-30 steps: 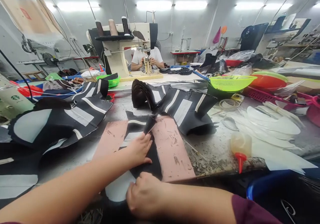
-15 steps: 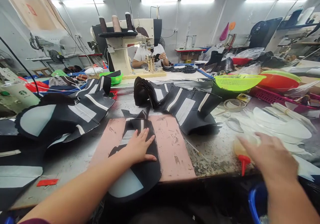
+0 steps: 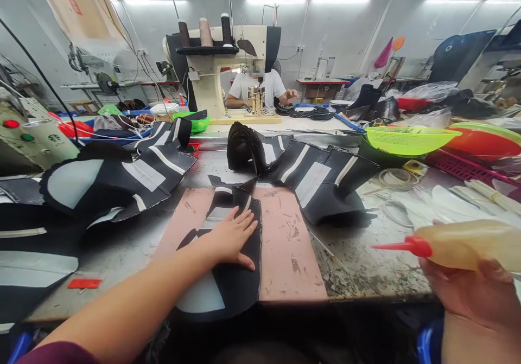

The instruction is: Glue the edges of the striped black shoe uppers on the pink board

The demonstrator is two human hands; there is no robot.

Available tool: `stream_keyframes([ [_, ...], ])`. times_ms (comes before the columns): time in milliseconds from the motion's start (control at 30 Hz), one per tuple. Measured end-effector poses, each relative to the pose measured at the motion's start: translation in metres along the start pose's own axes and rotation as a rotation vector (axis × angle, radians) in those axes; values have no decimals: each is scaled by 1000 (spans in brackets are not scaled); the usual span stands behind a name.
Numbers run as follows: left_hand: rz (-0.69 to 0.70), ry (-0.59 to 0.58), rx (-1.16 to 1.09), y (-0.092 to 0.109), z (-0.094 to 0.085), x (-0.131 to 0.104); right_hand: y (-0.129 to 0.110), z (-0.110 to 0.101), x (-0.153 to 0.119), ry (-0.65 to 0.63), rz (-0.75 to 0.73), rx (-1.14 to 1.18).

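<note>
Right grip (image 3: 474, 293) around red-tipped bottle (image 3: 468, 243)

Dark plum left sleeve (image 3: 61, 353), plain fabric with a curved edge, bare left forearm (image 3: 150, 288) tapering to the wrist (image 3: 199, 253), left grip (image 3: 230, 242) a bare hand with slim, rounded fingers (image 3: 246, 219), right grip (image 3: 472, 293) and right wrist (image 3: 459, 331) bare.

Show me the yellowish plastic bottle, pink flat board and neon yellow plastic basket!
Yellowish plastic bottle (image 3: 466, 240): head view, on its body.
Pink flat board (image 3: 285, 244): head view, bare surface.
Neon yellow plastic basket (image 3: 411, 142): head view, front wall.
</note>
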State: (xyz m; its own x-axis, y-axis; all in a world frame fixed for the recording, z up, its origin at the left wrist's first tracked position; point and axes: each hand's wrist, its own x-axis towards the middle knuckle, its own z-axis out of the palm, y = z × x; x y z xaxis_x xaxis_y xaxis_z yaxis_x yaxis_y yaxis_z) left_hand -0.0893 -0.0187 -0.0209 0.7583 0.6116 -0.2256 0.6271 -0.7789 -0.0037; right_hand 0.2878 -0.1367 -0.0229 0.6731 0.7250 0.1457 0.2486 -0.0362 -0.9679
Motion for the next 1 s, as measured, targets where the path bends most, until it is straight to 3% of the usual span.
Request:
stream_keyframes([
  [67, -9, -19, 6, 1, -1, 1, -21, 35, -18, -84, 61, 292],
  [133, -9, -18, 5, 2, 0, 1, -37, 80, -33, -198, 77, 427],
  [200, -3, 8, -3, 1, 2, 0, -45, 126, -41, -288, 58, 406],
  [267, 7, 42, -16, 0, 5, 0, -45, 164, -41, -278, -8, 304],
  [367, 10, 66, -20, -1, 10, -1, -40, 199, -32, -201, -145, 144],
  [533, 23, 78, -17, -1, 11, 0, -31, 215, -15, -201, -135, 91],
  [1000, 37, 57, 36, -1, 12, 0, -28, 220, -12, -204, -72, 180],
])
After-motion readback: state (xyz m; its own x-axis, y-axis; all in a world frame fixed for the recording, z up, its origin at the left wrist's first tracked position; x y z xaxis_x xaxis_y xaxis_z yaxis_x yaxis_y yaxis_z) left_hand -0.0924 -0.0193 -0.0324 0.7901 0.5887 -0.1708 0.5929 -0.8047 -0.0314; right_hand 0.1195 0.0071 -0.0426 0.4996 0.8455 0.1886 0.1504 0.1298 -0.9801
